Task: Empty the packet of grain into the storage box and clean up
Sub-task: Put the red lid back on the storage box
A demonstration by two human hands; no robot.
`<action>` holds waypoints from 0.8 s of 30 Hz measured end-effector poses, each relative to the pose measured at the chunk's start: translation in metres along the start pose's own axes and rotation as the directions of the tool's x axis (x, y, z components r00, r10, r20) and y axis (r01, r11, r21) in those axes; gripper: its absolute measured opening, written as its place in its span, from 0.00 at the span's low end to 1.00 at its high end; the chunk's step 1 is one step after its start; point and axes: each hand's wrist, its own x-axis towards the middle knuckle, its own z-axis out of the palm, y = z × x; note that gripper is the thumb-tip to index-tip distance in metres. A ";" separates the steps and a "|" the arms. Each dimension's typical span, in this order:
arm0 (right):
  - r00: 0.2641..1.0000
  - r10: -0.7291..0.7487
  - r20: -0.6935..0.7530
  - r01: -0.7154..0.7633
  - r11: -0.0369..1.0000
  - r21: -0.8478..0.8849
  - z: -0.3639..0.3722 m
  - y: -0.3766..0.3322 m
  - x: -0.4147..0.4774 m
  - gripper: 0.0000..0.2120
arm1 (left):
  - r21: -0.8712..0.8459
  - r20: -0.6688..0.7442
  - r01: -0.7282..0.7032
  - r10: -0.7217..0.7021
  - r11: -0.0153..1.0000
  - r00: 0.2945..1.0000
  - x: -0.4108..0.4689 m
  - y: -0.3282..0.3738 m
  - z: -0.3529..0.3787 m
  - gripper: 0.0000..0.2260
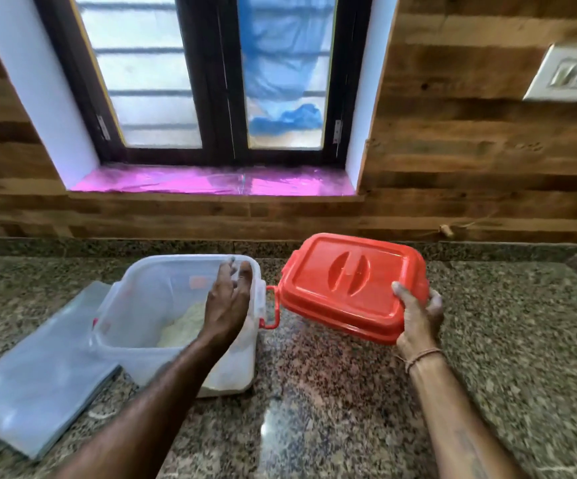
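A clear plastic storage box (131, 326) with red side latches stands uncovered on the granite counter, pale grain (183, 328) heaped in its bottom. My left hand (228, 299) reaches over the box's right side with fingers apart near the far rim; it holds nothing. My right hand (416, 318) grips the near right corner of the red lid (349, 288), which hangs tilted above the counter just right of the box. The flattened clear packet (38, 371) lies on the counter to the left of the box.
The granite counter (332, 392) runs to a wood-panelled wall at the back. A window with a pink-lined sill (211, 184) sits above the box. A wall socket (569, 74) is at the upper right.
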 end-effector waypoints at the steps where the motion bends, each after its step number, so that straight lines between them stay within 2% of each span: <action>1: 0.999 -0.039 -0.036 0.040 0.999 0.024 0.001 -0.007 -0.001 0.38 | -0.017 0.022 0.009 -0.009 1.000 1.000 0.004 0.005 -0.004 0.27; 3: 0.995 -0.076 -0.061 0.082 0.992 0.101 0.006 -0.021 -0.002 0.35 | -0.030 0.042 -0.008 0.009 1.000 0.999 0.009 0.014 -0.014 0.28; 4: 0.997 -0.073 -0.027 0.076 0.987 0.138 0.010 -0.026 -0.003 0.32 | -0.035 0.046 -0.021 0.022 0.999 0.999 0.011 0.015 -0.017 0.28; 7: 0.972 -0.003 0.236 -0.032 0.989 0.144 0.036 -0.036 -0.026 0.26 | -0.113 0.044 -0.054 0.059 0.992 0.997 0.017 0.025 -0.031 0.32; 10: 0.918 0.078 0.389 -0.110 0.992 0.059 0.068 -0.035 -0.056 0.23 | -0.216 0.039 -0.025 0.035 0.976 0.999 0.028 0.035 -0.049 0.38; 15: 0.860 0.188 0.475 -0.158 0.982 -0.102 0.114 -0.016 -0.097 0.19 | -0.031 -0.110 0.077 -0.080 0.997 0.991 0.048 0.006 -0.109 0.42; 20: 0.886 0.071 0.457 0.093 0.941 -0.326 0.163 0.014 -0.133 0.23 | -0.010 -0.179 0.202 -0.201 0.979 0.963 0.051 -0.032 -0.158 0.33; 24: 0.891 -0.014 0.454 0.283 0.800 -0.529 0.193 0.035 -0.165 0.17 | -0.022 -0.155 0.218 -0.219 0.976 0.963 0.053 -0.069 -0.184 0.31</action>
